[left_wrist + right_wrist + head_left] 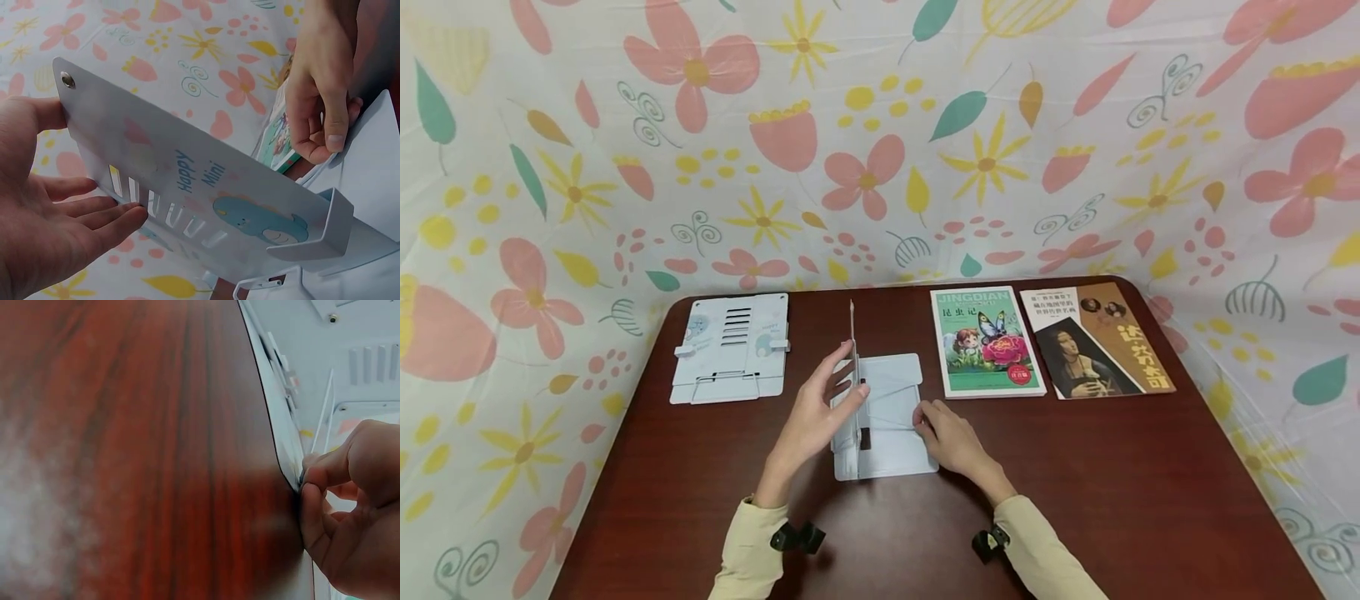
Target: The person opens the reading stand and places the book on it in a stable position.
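A white folding book stand lies opened out on the table, one panel flat and the other raised nearly upright. My left hand holds the raised panel between thumb and fingers. In the left wrist view this panel shows slots, "Happy Mini" lettering and a blue cartoon animal, with the fingers over the slots. My right hand pinches at the right edge of the flat panel with thumb and forefinger. In the right wrist view a thin wire support runs down towards these fingertips, which partly hide what they pinch.
A second white book stand lies at the back left of the dark wooden table. To the right are a green-covered children's book and a brown and white book with a portrait. A flowered cloth hangs behind.
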{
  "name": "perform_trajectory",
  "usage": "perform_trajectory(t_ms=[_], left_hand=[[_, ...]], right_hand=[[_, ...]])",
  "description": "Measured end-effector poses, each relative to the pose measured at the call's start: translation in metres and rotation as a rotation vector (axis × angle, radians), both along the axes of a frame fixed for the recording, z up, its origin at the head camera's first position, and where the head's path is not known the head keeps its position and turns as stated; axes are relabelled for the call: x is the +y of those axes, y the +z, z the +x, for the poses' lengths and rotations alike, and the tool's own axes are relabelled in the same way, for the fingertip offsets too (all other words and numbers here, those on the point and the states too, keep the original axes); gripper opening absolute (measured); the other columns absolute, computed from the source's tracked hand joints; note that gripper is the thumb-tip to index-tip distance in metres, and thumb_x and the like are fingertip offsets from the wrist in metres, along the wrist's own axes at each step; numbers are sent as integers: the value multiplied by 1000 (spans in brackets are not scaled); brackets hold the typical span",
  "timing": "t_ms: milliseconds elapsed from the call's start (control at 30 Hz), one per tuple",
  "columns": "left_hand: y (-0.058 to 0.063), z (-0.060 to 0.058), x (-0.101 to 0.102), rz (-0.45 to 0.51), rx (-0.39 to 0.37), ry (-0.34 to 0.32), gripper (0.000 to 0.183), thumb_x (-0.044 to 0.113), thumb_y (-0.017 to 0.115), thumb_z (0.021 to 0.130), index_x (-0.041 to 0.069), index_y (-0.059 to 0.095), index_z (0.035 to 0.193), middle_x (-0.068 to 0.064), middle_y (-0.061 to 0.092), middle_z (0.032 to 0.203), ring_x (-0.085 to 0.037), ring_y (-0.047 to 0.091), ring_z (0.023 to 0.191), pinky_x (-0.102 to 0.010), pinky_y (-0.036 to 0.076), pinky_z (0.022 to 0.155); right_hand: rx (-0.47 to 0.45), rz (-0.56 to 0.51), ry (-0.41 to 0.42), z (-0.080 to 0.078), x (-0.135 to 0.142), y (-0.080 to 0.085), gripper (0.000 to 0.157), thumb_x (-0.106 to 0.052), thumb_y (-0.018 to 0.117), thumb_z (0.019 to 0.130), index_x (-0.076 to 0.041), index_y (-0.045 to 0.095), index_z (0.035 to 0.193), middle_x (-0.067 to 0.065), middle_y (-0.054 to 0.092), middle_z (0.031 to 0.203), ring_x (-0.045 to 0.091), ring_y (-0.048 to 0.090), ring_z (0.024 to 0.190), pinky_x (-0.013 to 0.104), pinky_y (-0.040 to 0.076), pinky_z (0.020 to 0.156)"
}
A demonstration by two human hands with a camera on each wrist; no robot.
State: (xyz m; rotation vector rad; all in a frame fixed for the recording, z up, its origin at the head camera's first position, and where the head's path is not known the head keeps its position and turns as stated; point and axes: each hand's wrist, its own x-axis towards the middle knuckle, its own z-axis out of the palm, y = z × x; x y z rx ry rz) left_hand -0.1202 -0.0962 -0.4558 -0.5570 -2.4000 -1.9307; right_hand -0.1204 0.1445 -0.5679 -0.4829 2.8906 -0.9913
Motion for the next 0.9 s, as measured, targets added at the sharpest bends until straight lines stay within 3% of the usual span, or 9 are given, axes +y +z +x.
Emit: perform_trajectory(t_ms=[267, 533, 900], left_hand=[[2, 0, 13, -68, -10, 9, 65, 18, 68, 98, 11, 39, 156, -7, 40, 161, -34, 49, 141, -49, 46, 112], [-4, 3, 27, -134, 0, 29, 66, 25, 70, 97, 17, 41, 156, -2, 39, 162, -28, 48, 143, -46, 49, 108], [-4, 1, 45, -215, 50, 49, 65, 27, 69, 97, 16, 43, 155, -4, 36, 163, -26, 50, 141, -43, 52, 105]], right_hand=[[-3, -18, -8, -2, 2, -3, 7, -13, 65, 99, -16, 61, 94, -4, 53, 84, 9, 46, 69, 27, 40, 60], [-16, -26, -14, 1, 0, -2, 11, -12, 66, 98, -18, 60, 92, -5, 51, 82, 9, 45, 67, 27, 39, 60], [-1, -44, -9, 1, 3, -1, 11, -12, 66, 98, -18, 60, 92, -6, 48, 79, 7, 42, 65, 24, 35, 58]])
